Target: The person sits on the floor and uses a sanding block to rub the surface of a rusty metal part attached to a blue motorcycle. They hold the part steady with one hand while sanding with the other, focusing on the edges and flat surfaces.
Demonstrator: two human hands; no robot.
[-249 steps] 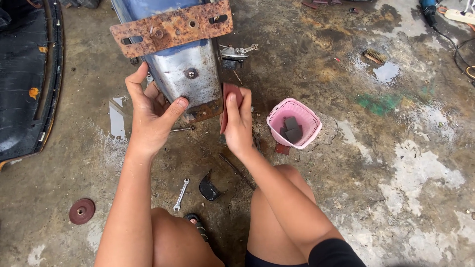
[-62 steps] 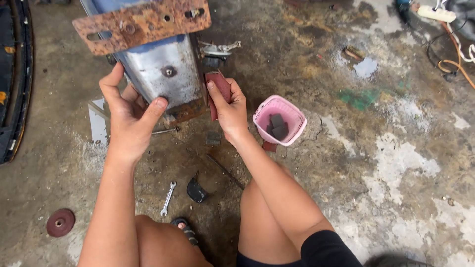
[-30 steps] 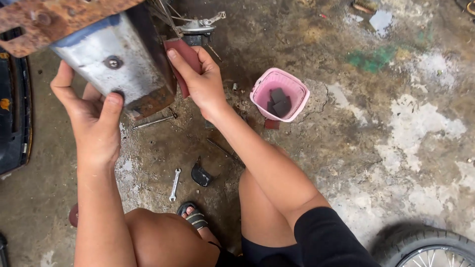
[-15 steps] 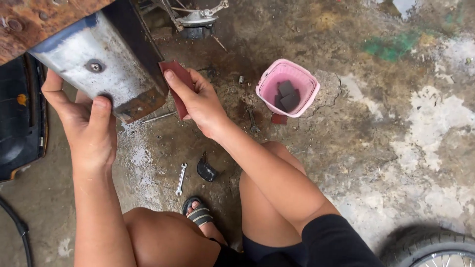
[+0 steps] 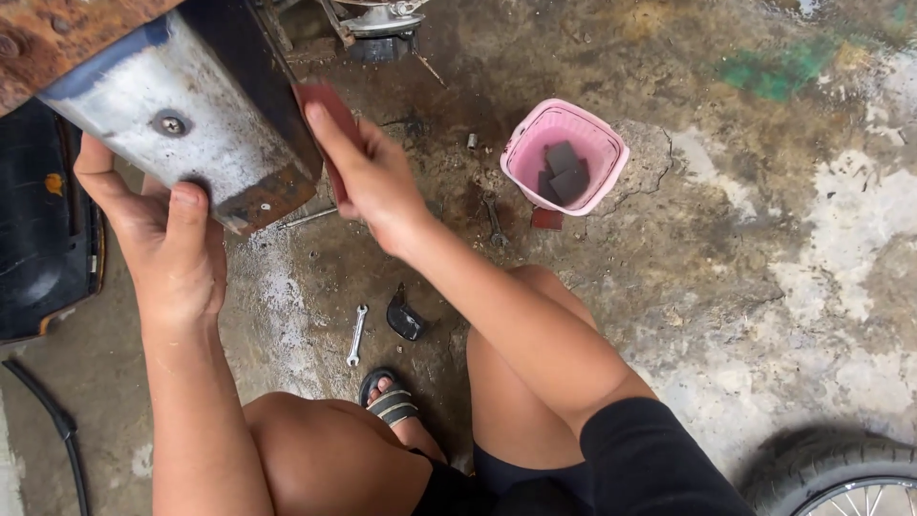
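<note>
A grey metal body part (image 5: 181, 124) with a screw, rust at its lower corner and a rusty plate on top fills the upper left. My left hand (image 5: 162, 239) grips its lower edge from underneath, thumb on the front face. My right hand (image 5: 368, 177) presses a dark red sanding sheet (image 5: 330, 115) flat against the part's dark right side.
A pink plastic basket (image 5: 602, 143) with dark sanding pieces stands on the stained concrete floor to the right. A small wrench (image 5: 356, 334) and a black scrap (image 5: 406, 320) lie by my sandalled foot. A black panel (image 5: 38, 248) lies at left, and a wheel (image 5: 841, 478) sits bottom right.
My view has moved closer and tilted down. The metal part now sits higher and further left in the frame. My right hand has slid the sanding sheet along the part's side.
</note>
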